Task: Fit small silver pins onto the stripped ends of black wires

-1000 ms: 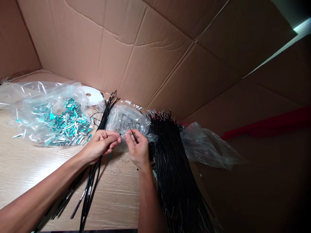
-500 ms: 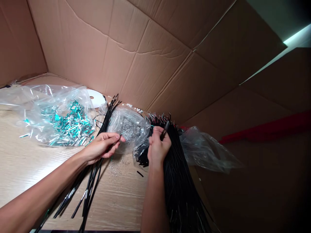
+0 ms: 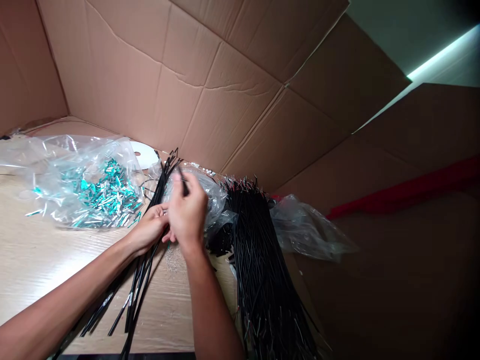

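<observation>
My left hand (image 3: 150,231) is closed in a pinch above a loose bunch of black cables (image 3: 139,295). A black cable's end showed between its fingertips a moment ago; the fingertips are now partly hidden. Up against them is my right hand (image 3: 189,212), slightly blurred, its fingers wrapped round a slim dark tool (image 3: 183,184) whose exact kind I cannot make out. Behind the hands lies a clear bag (image 3: 215,192), largely covered by the right hand. A thick bundle of black cables (image 3: 262,265) with stripped, reddish and silvery wire ends lies to the right.
On the left, a clear plastic bag (image 3: 62,210) holds green and silver scraps (image 3: 112,195). A white disc (image 3: 145,156) lies behind it. Cardboard walls (image 3: 150,75) enclose the wooden table (image 3: 168,310). Another clear bag (image 3: 311,230) and a red strip (image 3: 405,187) are at the right.
My right hand has moved left from beside the thick cable bundle to my left hand, carrying the dark tool. My left hand has stayed nearly in place. The view has shifted slightly.
</observation>
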Tool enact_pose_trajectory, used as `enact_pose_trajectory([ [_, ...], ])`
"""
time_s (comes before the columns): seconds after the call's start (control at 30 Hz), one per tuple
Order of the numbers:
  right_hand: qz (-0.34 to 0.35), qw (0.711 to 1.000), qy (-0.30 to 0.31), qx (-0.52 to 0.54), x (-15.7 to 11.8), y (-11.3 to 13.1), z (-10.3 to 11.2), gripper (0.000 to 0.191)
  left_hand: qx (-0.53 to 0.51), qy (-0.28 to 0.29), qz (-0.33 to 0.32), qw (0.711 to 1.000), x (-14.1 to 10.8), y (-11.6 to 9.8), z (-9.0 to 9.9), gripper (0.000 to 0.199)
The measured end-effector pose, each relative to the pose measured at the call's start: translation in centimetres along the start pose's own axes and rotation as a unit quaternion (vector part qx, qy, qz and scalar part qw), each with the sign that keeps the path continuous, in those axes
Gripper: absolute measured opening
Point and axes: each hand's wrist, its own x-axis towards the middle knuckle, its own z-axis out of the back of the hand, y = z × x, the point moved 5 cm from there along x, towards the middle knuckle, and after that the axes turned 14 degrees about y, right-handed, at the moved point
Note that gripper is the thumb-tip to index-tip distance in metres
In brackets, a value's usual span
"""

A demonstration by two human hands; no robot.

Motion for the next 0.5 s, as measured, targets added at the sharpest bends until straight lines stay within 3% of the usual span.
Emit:
enact_pose_trajectory([
  [0.03, -0.021, 0.999, -0.046, 0.005, -1.0, -1.0, 1.7, 0.025, -0.013, 0.002, -0.003, 1.000, 0.0, -0.2, -0.2, 0.029],
  [0.1, -0.054, 0.995, -0.060, 0.052, -3.0, -3.2, 3.7, 0.026, -0.036, 0.008, -0.012, 0.999, 0.0, -0.6, -0.6, 0.035],
  [0.13, -0.071, 0.993, -0.043, 0.088, -3.8, -4.3, 4.2, 0.027, -0.041, 0.011, -0.017, 0.999, 0.0, -0.7, -0.8, 0.037],
  [0.23, -0.119, 0.965, 0.084, 0.218, -5.8, -7.0, 3.3, 0.030, -0.037, 0.024, -0.026, 0.999, 0.0, -1.1, -1.3, 0.038],
  [0.3, -0.138, 0.941, 0.112, 0.287, -6.5, -8.1, 2.6, 0.031, -0.035, 0.027, -0.020, 0.999, 0.0, -1.1, -1.6, 0.039],
  [0.43, -0.145, 0.925, 0.003, 0.351, -6.3, -9.1, 3.1, 0.038, -0.050, 0.038, 0.012, 0.998, 0.0, -0.6, -1.6, 0.038],
  [0.5, -0.144, 0.922, -0.013, 0.360, -5.9, -9.2, 3.2, 0.042, -0.063, 0.057, 0.029, 0.996, -0.1, -0.3, -1.7, 0.036],
])
